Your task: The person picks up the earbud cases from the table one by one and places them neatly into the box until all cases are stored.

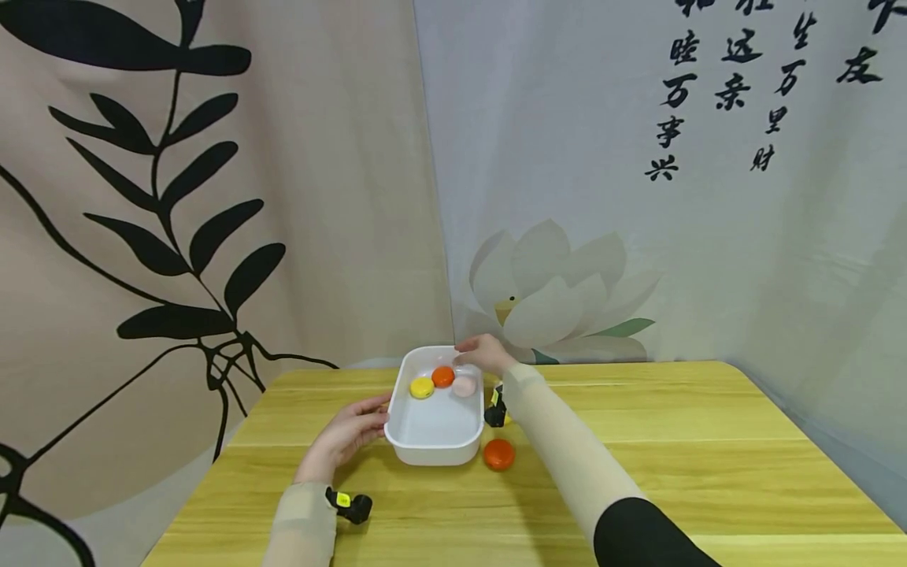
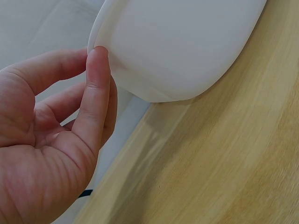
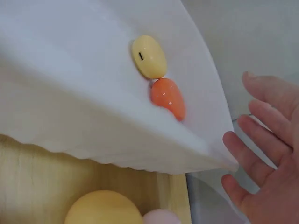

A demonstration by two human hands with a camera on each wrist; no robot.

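A white tub point(image 1: 434, 425) with rounded corners stands near the table's far edge. Inside lie a yellow rounded piece point(image 1: 421, 387) with a small black mark, an orange one point(image 1: 442, 376) and a pale pink one point(image 1: 464, 386). My left hand point(image 1: 347, 429) holds the tub's left side, fingertips at its rim point(image 2: 97, 35). Over the far right corner reaches my right hand point(image 1: 485, 353); the right wrist view shows its fingers point(image 3: 250, 158) loosely spread beside the rim, holding nothing. Another orange piece point(image 1: 499, 454) sits on the table, right of the tub.
Also outside the tub, a yellow rounded piece point(image 3: 103, 210) and a pale pink one point(image 3: 162, 217) appear along the bottom of the right wrist view. A printed curtain point(image 1: 354, 197) hangs behind the wooden table point(image 1: 694, 441).
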